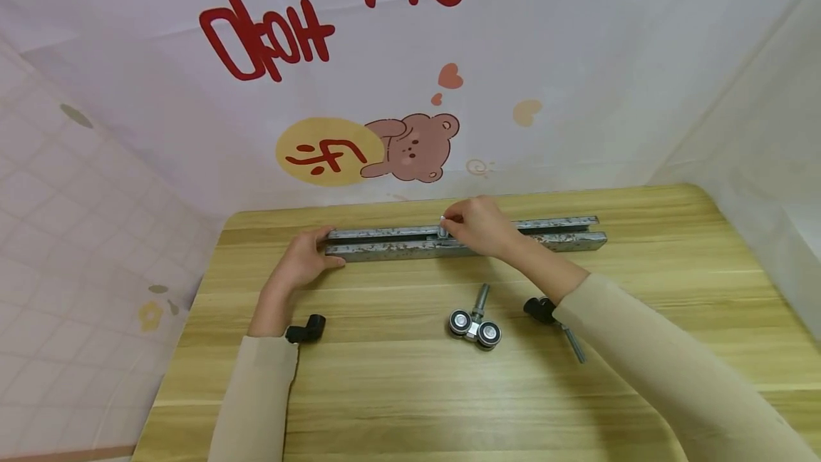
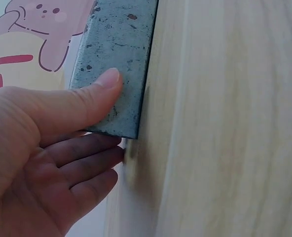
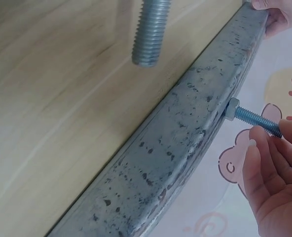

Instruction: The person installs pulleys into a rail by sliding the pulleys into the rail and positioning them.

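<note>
A long grey metal rail (image 1: pixel 385 251) with a slot along its top and rusty specks lies across the table. My left hand (image 1: pixel 301 257) grips its left end, the thumb (image 2: pixel 102 91) flat on the front face and the other fingers at the end and behind. With thumb and fingertips, my right hand (image 1: pixel 482 228) pinches a threaded bolt (image 3: pixel 258 121) near its free end. This bolt stands out of the slot around the rail's middle, a hex nut (image 3: pixel 231 108) at its base. Whatever it joins inside the rail is hidden.
In front of the rail lies a roller trolley (image 1: pixel 474 328) with black-rimmed wheels and a bolt. A second threaded bolt (image 1: pixel 575 345) shows by the right sleeve, its other end mostly covered. Black devices (image 1: pixel 306 329) sit at the wrists. A printed cloth (image 1: pixel 577 41) hangs behind the table.
</note>
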{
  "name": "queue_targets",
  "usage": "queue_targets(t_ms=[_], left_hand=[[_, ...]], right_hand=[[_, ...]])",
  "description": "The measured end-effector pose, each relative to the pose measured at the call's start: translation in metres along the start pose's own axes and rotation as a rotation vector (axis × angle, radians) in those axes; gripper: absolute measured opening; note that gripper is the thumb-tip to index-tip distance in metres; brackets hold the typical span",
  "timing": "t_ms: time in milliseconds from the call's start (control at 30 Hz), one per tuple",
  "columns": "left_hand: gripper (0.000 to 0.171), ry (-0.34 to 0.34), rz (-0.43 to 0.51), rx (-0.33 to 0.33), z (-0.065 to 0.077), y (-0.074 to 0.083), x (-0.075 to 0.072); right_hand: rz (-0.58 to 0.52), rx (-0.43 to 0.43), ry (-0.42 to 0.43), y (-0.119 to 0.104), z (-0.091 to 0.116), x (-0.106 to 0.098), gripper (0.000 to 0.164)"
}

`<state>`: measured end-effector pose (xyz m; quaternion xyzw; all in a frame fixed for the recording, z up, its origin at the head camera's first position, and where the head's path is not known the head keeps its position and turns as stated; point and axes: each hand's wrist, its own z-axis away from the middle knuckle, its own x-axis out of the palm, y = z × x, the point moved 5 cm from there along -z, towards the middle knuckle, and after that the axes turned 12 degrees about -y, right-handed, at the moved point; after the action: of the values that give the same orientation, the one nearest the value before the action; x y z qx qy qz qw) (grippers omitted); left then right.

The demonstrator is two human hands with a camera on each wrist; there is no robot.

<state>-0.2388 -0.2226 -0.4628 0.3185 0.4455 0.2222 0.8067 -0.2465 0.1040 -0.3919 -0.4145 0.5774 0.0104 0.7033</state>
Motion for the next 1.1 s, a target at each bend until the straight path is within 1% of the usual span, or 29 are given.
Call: queue_targets(t_ms=[333,567,800,1100], left_hand=[[0.08,0.002,-0.001,0.006,0.0,-0.002,0.0],[0.08,0.006,-0.011,0.003,0.0,-0.002,0.0],[0.08,0.014,-0.015,0.013,0.0,-0.002,-0.001],[0.079,0.011,-0.005,0.056,0.0,-0.003,0.001]], right_hand=[[0.007,0.005,-0.027,-0.011,-0.008,0.004,0.017],[0.039,-0.02,-0.028,-0.015,-0.013,0.006,0.017],[0.045,-0.037,-0.011,-0.016,-0.017,0.009,0.015],[0.029,-0.048,-0.031,-0.023,-0.023,0.019,0.017]])
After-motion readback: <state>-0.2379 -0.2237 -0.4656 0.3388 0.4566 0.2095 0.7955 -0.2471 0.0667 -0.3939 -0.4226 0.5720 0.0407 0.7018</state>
